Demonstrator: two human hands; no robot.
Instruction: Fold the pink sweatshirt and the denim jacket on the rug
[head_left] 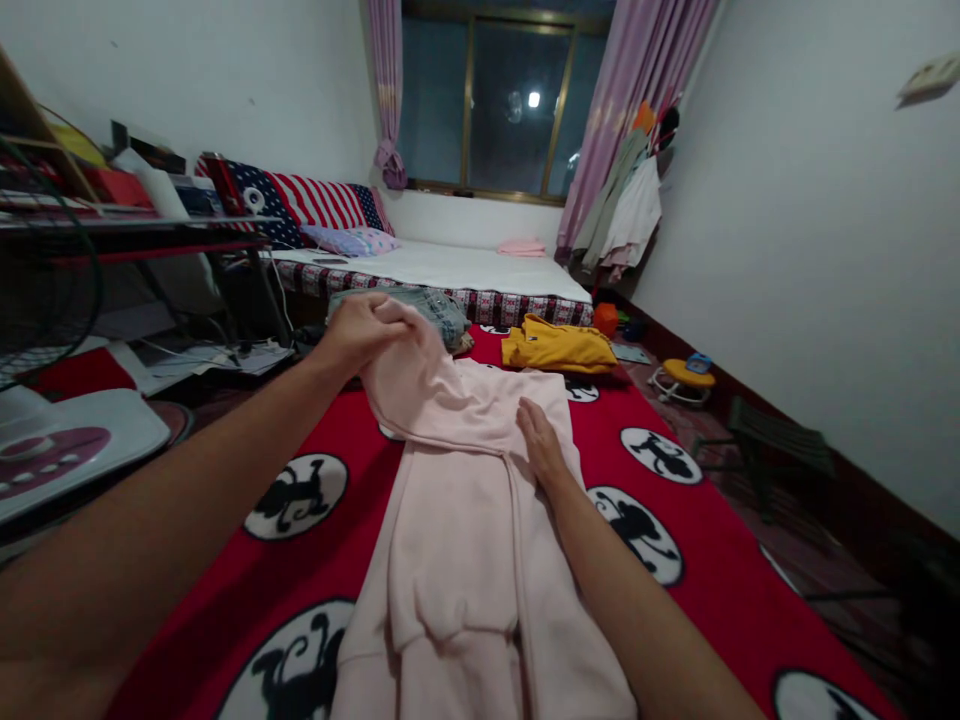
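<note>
A pale pink sweatshirt (457, 530) lies lengthwise in front of me, partly folded over itself. My left hand (367, 330) pinches one edge of it at the far left and holds that corner raised off the surface. On the right side of the same garment, my right hand (540, 440) rests with its fingers stretched out, holding nothing. Beneath the cloth spreads a red blanket (337, 530) with black monkey figures in white circles. Beyond the sweatshirt sit a folded yellow garment (559, 345) and folded bluish-grey jeans (439, 310), the latter partly hidden by my left hand.
A bed (442, 265) with a patterned edge stands under the window. To the left is a cluttered desk (135, 235), with a white and purple appliance (75, 450) nearer me. A yellow stool (682, 375) and a dark folding stool (776, 440) stand at the right.
</note>
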